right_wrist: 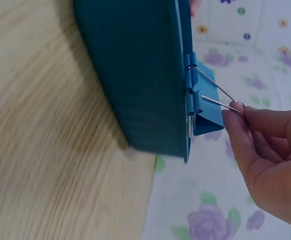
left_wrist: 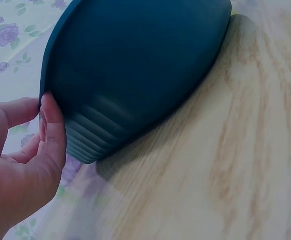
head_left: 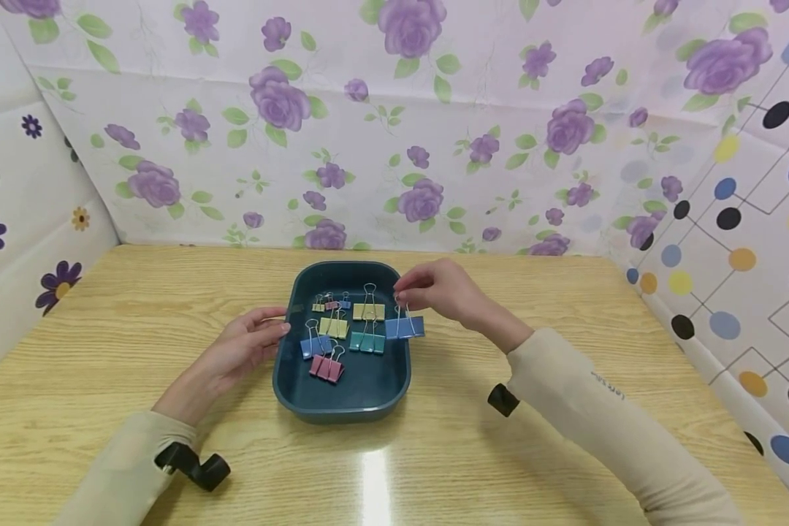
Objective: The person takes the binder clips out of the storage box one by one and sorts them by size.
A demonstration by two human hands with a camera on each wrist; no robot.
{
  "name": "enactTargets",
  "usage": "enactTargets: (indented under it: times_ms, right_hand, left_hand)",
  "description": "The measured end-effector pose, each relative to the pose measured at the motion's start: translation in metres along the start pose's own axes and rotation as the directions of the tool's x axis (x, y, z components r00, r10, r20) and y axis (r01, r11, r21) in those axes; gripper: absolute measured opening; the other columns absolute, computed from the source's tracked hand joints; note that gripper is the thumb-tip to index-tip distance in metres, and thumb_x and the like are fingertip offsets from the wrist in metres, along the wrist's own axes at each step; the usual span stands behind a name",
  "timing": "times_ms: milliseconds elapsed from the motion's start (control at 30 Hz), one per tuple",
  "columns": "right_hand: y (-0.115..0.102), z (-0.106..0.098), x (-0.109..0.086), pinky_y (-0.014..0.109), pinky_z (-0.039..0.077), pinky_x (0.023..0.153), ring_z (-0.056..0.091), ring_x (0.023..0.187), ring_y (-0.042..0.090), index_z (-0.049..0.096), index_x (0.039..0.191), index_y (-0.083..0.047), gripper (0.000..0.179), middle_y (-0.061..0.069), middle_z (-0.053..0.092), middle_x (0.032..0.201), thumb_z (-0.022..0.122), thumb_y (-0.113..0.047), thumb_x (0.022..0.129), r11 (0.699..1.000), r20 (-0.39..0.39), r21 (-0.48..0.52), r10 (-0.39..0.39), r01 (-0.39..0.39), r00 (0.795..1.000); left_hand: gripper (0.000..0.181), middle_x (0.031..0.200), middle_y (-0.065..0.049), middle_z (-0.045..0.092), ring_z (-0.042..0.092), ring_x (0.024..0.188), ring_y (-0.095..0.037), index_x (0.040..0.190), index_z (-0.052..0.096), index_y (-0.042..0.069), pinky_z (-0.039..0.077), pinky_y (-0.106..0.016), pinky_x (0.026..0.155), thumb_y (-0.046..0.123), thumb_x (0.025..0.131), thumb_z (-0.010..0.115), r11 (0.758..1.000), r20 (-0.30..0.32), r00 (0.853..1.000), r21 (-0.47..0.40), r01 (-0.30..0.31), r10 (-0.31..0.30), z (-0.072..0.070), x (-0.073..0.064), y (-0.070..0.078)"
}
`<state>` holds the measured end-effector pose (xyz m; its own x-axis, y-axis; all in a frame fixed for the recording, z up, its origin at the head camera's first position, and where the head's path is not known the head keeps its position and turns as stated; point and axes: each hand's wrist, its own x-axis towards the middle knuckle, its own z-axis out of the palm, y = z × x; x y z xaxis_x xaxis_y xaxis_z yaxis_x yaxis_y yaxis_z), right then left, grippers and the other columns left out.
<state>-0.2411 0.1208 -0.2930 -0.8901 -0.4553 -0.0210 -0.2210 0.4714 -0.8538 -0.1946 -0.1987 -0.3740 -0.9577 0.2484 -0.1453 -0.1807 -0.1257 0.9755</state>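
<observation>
A dark teal plastic tray [head_left: 361, 383] stands on the table with binder clips inside it. My left hand [head_left: 250, 340] pinches its left rim between thumb and fingers, as the left wrist view shows. By its wire handles, my right hand [head_left: 443, 288] pinches a large blue binder clip [head_left: 404, 328] over the tray's right rim. In the right wrist view this blue clip [right_wrist: 208, 97] overlaps the rim, body toward the tray. Inside lie two yellow clips [head_left: 369, 312], a green clip [head_left: 367, 342], a smaller blue clip [head_left: 315, 346] and a pink clip [head_left: 327, 368].
Three tiny clips [head_left: 332, 304] sit at the tray's back left. Wood-grain table [head_left: 171, 314] surrounds the tray. A flowered cloth wall [head_left: 361, 183] rises behind, and a dotted one [head_left: 730, 285] stands at the right. Black wrist mounts [head_left: 193, 466] are on both sleeves.
</observation>
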Motion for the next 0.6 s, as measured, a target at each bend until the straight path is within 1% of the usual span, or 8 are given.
enactTargets:
  times_ms: [133,233,367,467,600]
  right_hand:
    - [0.009,-0.010,0.005,0.032,0.055,0.079,0.068,0.088,0.022,0.067,0.108,0.003,0.017,0.013,0.069,0.099,0.063,-0.003,0.093,0.999,-0.041,0.027,0.023,-0.022,0.999]
    - [0.013,-0.017,0.007,0.033,0.055,0.081,0.068,0.089,0.023,0.067,0.108,0.002,0.016,0.014,0.068,0.100,0.063,-0.005,0.094,0.998,-0.069,0.046,0.043,-0.040,0.997]
    - [0.017,-0.026,0.008,0.037,0.053,0.085,0.067,0.093,0.026,0.065,0.111,0.004,0.019,0.017,0.067,0.104,0.061,-0.005,0.095,0.995,-0.079,0.087,0.054,-0.047,0.995]
    - [0.020,-0.030,0.011,0.038,0.053,0.086,0.066,0.094,0.027,0.064,0.112,0.005,0.019,0.018,0.067,0.105,0.060,-0.004,0.095,0.993,-0.084,0.109,0.057,-0.048,0.995]
    - [0.028,-0.033,0.015,0.037,0.054,0.084,0.066,0.091,0.025,0.064,0.111,0.006,0.018,0.017,0.067,0.103,0.060,-0.003,0.095,0.993,-0.098,0.113,0.054,-0.043,0.994]
  left_hand:
    - [0.053,0.110,-0.006,0.062,0.062,0.095,-0.012,0.140,0.029,-0.008,0.052,-0.026,0.083,0.009,0.098,0.057,1.000,0.006,1.000,-0.009,-0.008,0.008,0.000,0.001,-0.002]
    - [0.053,0.111,-0.006,0.061,0.062,0.095,-0.011,0.140,0.028,-0.008,0.052,-0.026,0.083,0.010,0.099,0.056,1.000,0.006,1.000,-0.023,-0.011,0.011,0.000,0.001,-0.003]
    - [0.050,0.107,-0.005,0.061,0.062,0.093,-0.011,0.138,0.029,-0.007,0.052,-0.025,0.082,0.008,0.099,0.055,0.998,-0.001,1.000,-0.066,-0.013,0.013,0.000,0.002,-0.005]
    - [0.048,0.106,-0.004,0.062,0.062,0.092,-0.010,0.138,0.030,-0.006,0.051,-0.024,0.081,0.008,0.099,0.055,0.996,-0.005,1.000,-0.087,-0.018,0.018,0.000,0.003,-0.007]
    - [0.047,0.106,-0.004,0.063,0.063,0.093,-0.011,0.137,0.029,-0.006,0.051,-0.023,0.081,0.007,0.099,0.054,0.995,-0.002,1.000,-0.097,-0.027,0.027,0.001,0.004,-0.010]
